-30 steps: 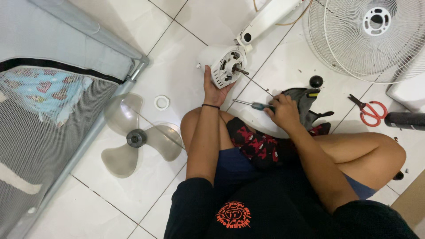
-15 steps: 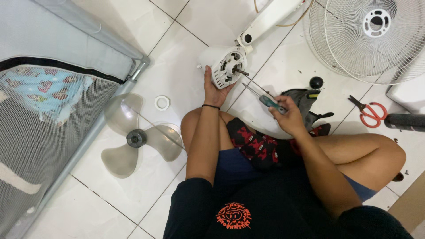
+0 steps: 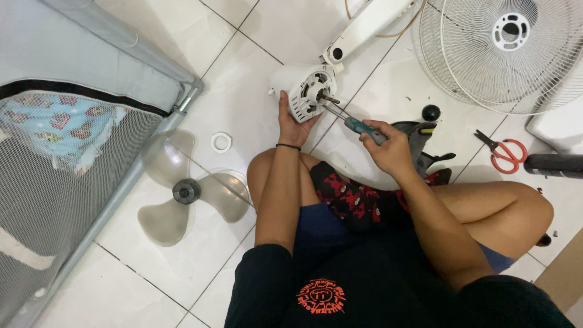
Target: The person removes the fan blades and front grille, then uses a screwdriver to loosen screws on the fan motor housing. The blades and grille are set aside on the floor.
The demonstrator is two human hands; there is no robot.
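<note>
On a white tiled floor (image 3: 182,267), a person seated cross-legged steadies a white fan motor housing (image 3: 305,91), the left hand (image 3: 293,121) cupped under its rim, while the right hand (image 3: 388,149) grips a teal-handled screwdriver (image 3: 355,124) whose tip meets the motor face beside the bare shaft. The rigid plastic shell looks smooth and motor-heavy, best held by the rim. Nearby lie a translucent fan blade (image 3: 182,191), wire guard (image 3: 504,48) and red scissors (image 3: 504,153).
</note>
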